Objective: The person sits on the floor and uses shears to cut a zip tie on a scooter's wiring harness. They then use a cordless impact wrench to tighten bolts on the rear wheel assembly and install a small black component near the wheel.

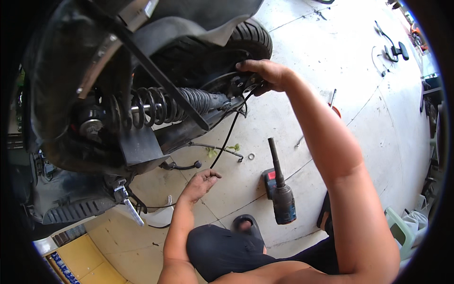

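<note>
A thin black cable [231,128] runs down from the rear wheel's hub area to my left hand [200,184]. The fingers of that hand are pinched on the cable, below the scooter's swingarm. My right hand [270,75] reaches in beside the hub, curled around a part near the cable's upper end; its fingers partly hide what they grip. Above is the black rear tyre [253,40] of the scooter. A coil-spring shock absorber [165,105] lies left of the hub, crossed by a dark flat bar [156,71].
A cordless impact wrench [283,203] with a long socket stands on the tiled floor near my knees. Close by are a metal ring [251,156] and a bent black rod [217,148] beside green leaves. Lower left is a yellow case [87,260]; at right, a pale green stool [399,229].
</note>
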Demonstrator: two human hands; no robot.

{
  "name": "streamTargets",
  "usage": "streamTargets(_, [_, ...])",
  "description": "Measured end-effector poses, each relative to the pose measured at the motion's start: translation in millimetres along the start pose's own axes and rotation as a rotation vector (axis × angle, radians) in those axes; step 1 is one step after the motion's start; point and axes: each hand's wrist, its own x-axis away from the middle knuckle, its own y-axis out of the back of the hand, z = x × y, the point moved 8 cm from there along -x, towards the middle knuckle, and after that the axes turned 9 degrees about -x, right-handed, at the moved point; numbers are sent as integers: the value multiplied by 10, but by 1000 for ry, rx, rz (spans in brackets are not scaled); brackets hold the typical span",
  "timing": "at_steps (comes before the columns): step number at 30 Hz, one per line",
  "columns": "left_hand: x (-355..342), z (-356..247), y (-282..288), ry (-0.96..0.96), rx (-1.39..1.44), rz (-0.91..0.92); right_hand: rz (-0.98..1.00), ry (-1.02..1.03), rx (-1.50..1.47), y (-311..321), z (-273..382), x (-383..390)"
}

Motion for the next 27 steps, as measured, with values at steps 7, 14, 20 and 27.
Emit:
streamTargets(7, [-94,64,-18,40,-117,-42,8,-13,179,-8,127,37])
streamTargets(14, [-156,261,4,-46,-66,-21,-64,63,22,72,15,67])
streamTargets(20, [-264,626,111,21,212,-118,-110,70,-51,63,27,96])
streamTargets(27, [-160,340,-36,-131,110,-70,-163,85,-86,80,30,125])
